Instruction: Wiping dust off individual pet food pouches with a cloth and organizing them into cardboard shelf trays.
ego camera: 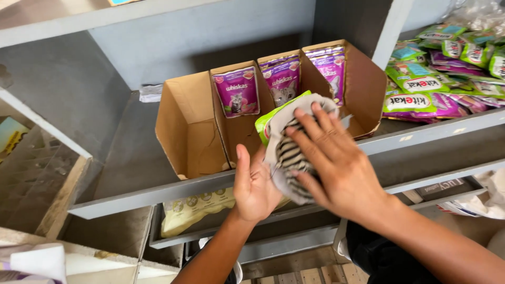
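My left hand (253, 185) supports a green pouch (269, 117) from below, in front of the grey shelf edge. My right hand (332, 160) presses a grey-and-black striped cloth (288, 158) flat against the pouch's face, fingers spread. The cloth covers most of the pouch, so only its green top corner shows. Just behind stand open cardboard boxes (187, 126) on the shelf, three holding purple cat-food pouches (236, 92) upright.
A pile of green and purple pouches (436, 79) lies on the shelf at the right, beyond a grey upright (389, 31). The leftmost box compartment holds nothing. A pale yellow bag (192, 210) lies on the lower shelf. A wooden compartment rack (37, 173) stands at the left.
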